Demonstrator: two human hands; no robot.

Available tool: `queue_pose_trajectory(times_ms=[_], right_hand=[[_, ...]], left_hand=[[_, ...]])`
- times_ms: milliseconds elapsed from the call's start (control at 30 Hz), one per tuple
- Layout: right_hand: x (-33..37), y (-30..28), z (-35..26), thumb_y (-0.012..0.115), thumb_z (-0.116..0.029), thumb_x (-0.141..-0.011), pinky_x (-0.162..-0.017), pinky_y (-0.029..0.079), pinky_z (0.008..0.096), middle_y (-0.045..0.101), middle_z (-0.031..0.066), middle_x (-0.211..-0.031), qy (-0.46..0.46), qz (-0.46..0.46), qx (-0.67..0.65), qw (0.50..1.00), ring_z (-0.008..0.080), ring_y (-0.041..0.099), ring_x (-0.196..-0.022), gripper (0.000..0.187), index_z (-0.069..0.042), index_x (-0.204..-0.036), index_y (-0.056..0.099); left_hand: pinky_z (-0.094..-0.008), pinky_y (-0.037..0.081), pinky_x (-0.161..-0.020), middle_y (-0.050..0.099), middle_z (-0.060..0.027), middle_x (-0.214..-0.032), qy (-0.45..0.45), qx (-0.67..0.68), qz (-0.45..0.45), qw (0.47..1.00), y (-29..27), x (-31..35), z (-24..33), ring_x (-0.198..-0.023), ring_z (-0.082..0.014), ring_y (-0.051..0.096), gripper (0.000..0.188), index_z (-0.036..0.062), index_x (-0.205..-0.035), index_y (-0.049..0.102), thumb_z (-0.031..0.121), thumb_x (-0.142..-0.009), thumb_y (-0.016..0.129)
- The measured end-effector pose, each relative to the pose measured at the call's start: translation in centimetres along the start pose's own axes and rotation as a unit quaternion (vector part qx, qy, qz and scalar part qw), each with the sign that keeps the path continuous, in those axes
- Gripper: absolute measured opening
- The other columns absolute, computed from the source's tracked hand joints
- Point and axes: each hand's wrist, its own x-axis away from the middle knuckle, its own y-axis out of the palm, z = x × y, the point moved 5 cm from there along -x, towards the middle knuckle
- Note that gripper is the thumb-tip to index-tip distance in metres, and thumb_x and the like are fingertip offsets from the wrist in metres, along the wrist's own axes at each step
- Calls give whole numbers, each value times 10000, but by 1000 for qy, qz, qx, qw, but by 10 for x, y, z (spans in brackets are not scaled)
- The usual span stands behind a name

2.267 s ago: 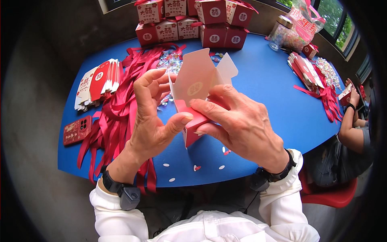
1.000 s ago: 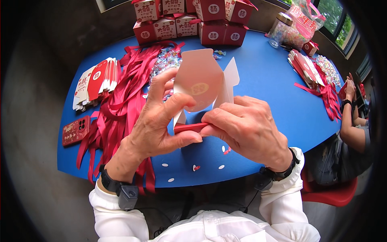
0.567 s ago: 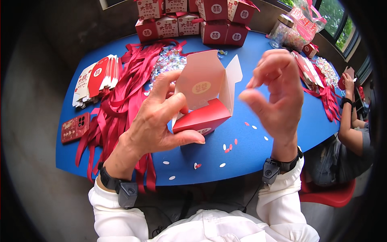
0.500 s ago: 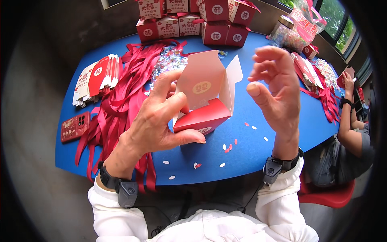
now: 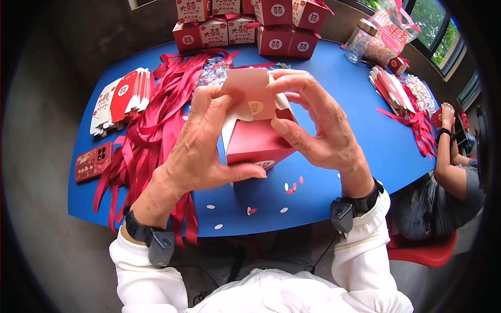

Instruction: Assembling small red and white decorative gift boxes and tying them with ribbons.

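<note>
Card box: a red-and-white box (image 5: 258, 145) sits between the two hands, its tall back panel (image 5: 249, 83) raised and a red panel sloping in front.
Left hand: the left hand (image 5: 201, 141) clasps the box's left side, thumb stretched along the near face.
Right hand: the right hand (image 5: 315, 120) curves around the far right edge, thumb tip by the red panel; whether it pinches, I can't tell.
Handling: I'd judge it light and springy, fairly smooth, easily creased at the thin flaps; the folded lower walls look the safest hold.
Blue table: the tabletop (image 5: 360, 130) reaches out all round the hands, with small red and white paper bits (image 5: 211, 207) scattered nearer the wearer than the box.
Left of the hands: red ribbons (image 5: 143, 141), flat cartons (image 5: 122, 99) and a red phone (image 5: 94, 163).
Beyond the hands: wrapped sweets (image 5: 213, 72), then stacked boxes (image 5: 245, 34).
Far right of the hands: a lidded jar (image 5: 360, 43), a window (image 5: 425, 23) and a co-worker's hand (image 5: 447, 116).
</note>
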Motion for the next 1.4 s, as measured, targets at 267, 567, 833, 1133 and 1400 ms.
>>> queue_pose_trajectory(times_ms=[267,567,833,1133,1400], right_hand=[[-3,-5,2,739,-141,-867,-928,518,394,599,160,-1242,-14,-29,-10,999,299,611,-1152,336,-90,-1192,673],[-3,-7,4,721,-101,-890,-932,516,373,604,121,-1178,13,-49,-56,997,249,607,-1131,190,-94,-1077,756],[-4,-10,2,707,-54,-881,-942,513,368,597,105,-1195,1,-103,-62,993,241,606,-1130,208,-99,-1078,760],[-4,-7,6,677,4,-859,-935,512,366,590,104,-1166,19,-61,-92,994,240,597,-1132,222,-89,-1052,730],[-4,-7,7,648,1,-831,-933,509,368,589,111,-1189,2,-62,-90,994,246,583,-1156,353,-84,-1173,666]], left_hand=[[-456,476,-968,432,-173,-1214,-36,-16,-10,999,-4,0,0,-1159,-348,481,959,-30,-1297,514,490,-605,927],[-451,457,-978,460,-157,-1207,-38,-15,15,999,-1,4,-9,-1163,-327,499,1069,-4,-1360,475,669,-617,847],[-459,471,-958,453,-171,-1175,-56,5,-11,998,-5,3,-4,-1126,-348,496,993,-9,-1348,445,439,-608,934],[-454,463,-954,463,-175,-1183,-65,30,3,997,-4,2,-7,-1131,-346,492,1017,-10,-1364,419,425,-605,938],[-455,467,-955,468,-182,-1190,-79,51,-15,995,-2,5,-9,-1133,-353,499,1051,-21,-1393,397,446,-615,928]])
